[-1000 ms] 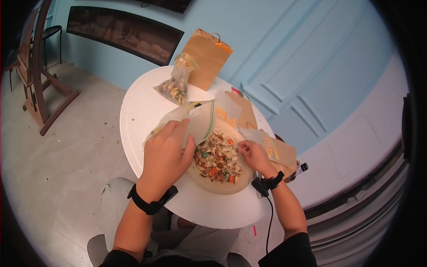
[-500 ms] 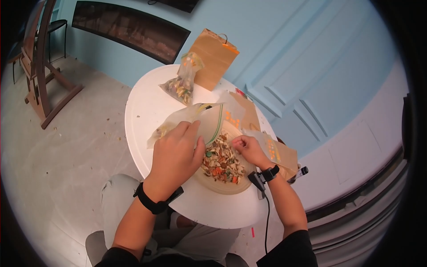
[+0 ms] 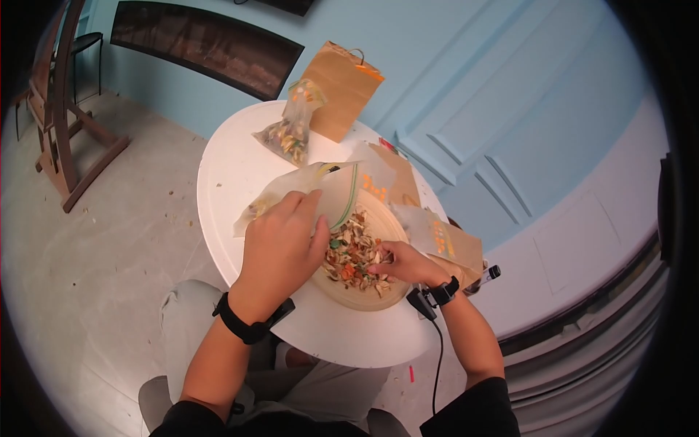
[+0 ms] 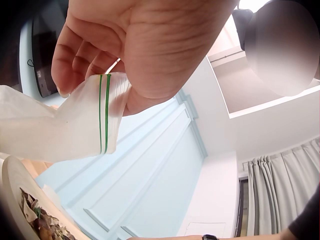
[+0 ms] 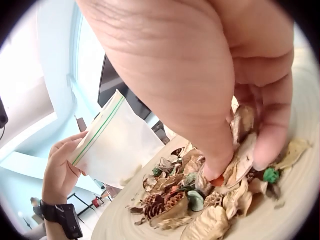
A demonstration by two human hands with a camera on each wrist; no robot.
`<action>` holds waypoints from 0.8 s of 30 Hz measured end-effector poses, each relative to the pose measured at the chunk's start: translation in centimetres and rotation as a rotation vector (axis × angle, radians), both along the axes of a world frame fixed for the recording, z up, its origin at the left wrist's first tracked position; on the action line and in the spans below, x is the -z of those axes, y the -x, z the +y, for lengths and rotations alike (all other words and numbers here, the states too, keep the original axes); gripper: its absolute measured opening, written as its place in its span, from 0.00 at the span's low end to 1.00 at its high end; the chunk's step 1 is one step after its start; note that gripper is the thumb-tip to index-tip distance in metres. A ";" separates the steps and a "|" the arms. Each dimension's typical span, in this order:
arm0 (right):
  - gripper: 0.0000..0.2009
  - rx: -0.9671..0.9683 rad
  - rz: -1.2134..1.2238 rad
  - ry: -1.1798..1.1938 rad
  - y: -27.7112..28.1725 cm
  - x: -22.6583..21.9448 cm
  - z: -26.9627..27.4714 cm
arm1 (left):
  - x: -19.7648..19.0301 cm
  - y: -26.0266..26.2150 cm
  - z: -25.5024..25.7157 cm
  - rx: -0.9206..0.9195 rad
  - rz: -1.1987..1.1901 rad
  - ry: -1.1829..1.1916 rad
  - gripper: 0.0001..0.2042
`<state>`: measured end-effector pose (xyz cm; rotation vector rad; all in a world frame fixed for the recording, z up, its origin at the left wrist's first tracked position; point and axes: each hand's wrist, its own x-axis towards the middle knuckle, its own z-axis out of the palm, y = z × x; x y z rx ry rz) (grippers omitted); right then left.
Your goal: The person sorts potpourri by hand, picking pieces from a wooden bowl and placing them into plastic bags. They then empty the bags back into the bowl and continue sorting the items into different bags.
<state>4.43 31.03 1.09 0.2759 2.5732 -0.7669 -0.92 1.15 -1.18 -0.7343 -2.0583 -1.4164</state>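
Observation:
My left hand [image 3: 282, 239] grips the edge of a translucent zip bag [image 3: 341, 191] with a green seal line. In the left wrist view the bag [image 4: 75, 127] is pinched between thumb and fingers. Its mouth faces a round beige bowl [image 3: 360, 302] holding potpourri [image 3: 346, 255]: dried petals, small cones, green and orange bits. My right hand [image 3: 406, 264] reaches into the bowl. Up close in the right wrist view, its thumb and curled fingers pinch pale dried petals [image 5: 242, 160] among the pile.
Behind the bowl on the white table [image 3: 226, 189] stand a filled clear bag [image 3: 290, 135] and a brown paper bag [image 3: 338, 91]. Flat kraft pouches [image 3: 459, 251] lie at the right beside my right wrist. A black cable [image 3: 437, 364] hangs from that wrist.
My right hand drew in from the bowl's right side, then lowered into the potpourri, its fingers now among the petals. The left hand keeps holding the bag in about the same place.

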 end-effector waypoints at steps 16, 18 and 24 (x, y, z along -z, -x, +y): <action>0.23 -0.156 0.244 -0.257 -0.9 -0.6 -0.9 | 0.2 0.4 -0.4 -0.015 -0.008 0.019 0.16; 0.19 -0.201 0.145 -0.231 -1.4 -0.2 -1.2 | 0.1 0.4 -0.4 -0.001 -0.005 0.021 0.16; 0.11 -0.019 0.314 -0.112 -0.3 1.6 0.6 | -0.2 0.1 -0.6 0.003 -0.028 0.018 0.16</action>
